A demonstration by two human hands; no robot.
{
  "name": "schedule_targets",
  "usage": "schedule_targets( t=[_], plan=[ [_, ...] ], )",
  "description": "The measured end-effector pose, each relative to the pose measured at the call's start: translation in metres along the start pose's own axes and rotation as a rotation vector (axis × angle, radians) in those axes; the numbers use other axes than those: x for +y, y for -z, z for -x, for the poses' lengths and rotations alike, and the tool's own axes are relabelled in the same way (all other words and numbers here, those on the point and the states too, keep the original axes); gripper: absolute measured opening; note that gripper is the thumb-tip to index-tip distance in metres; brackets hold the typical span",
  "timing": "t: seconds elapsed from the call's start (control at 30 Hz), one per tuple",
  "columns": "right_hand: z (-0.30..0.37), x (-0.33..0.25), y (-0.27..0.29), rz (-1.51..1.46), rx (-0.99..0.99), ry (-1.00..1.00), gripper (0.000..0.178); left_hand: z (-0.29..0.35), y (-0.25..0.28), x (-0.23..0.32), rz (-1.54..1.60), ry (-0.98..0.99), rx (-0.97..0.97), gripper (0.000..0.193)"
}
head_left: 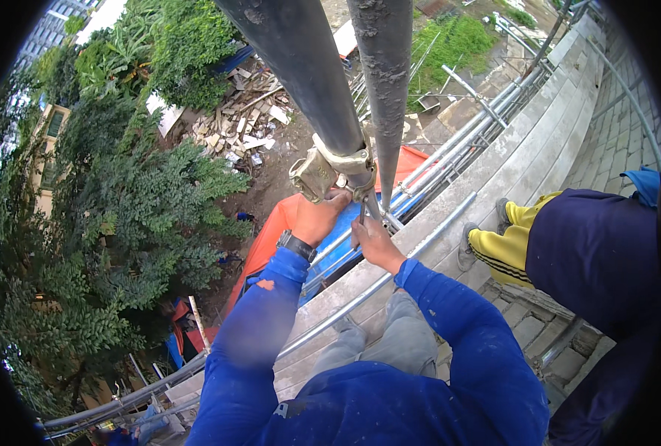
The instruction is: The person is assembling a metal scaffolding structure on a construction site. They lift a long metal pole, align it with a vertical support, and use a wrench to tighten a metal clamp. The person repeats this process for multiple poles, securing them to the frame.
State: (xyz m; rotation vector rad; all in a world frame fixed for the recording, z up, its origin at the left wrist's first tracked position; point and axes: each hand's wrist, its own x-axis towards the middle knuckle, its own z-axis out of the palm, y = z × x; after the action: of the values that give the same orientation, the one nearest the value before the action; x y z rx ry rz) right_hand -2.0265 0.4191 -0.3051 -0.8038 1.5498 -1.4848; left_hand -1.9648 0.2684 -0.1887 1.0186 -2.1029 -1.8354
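A scaffold coupler (350, 159) of dull brassy metal is wrapped round a thick grey upright pipe (318, 82). One half of it, a swung-out jaw (311, 176), sticks out to the left. My left hand (323, 214) is closed just below, its fingers against the coupler's underside. Close by on the right, my right hand (376, 242) is closed round a slim dark metal piece (362, 213) that points up toward the coupler; my fingers hide most of it. A second grey pipe (384, 82) stands directly behind the first.
I stand on a high plank walkway (524, 175). Beside me on the right is a person in yellow trousers (505, 236). A loose-ended horizontal pipe (420, 249) crosses before my legs. Orange sheeting (271, 234), rubble (252, 119) and trees (137, 230) lie far below.
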Motion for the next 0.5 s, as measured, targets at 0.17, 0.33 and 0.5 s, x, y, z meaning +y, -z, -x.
schedule_targets(
  t=[0.17, 0.33, 0.5],
  plan=[
    [0.020, -0.068, -0.061, -1.329, -0.079, -0.384, 0.032, -0.002, 0.008, -0.008, -0.090, -0.072, 0.007, 0.046],
    [0.024, -0.090, -0.051, -1.297, -0.128, -0.372, 0.037, 0.001, 0.009, 0.001, -0.218, -0.157, 0.036, 0.045],
    [0.030, -0.077, -0.026, -1.243, -0.311, -0.380, 0.037, 0.003, 0.007, 0.007, -0.066, -0.102, 0.002, 0.047]
  ],
)
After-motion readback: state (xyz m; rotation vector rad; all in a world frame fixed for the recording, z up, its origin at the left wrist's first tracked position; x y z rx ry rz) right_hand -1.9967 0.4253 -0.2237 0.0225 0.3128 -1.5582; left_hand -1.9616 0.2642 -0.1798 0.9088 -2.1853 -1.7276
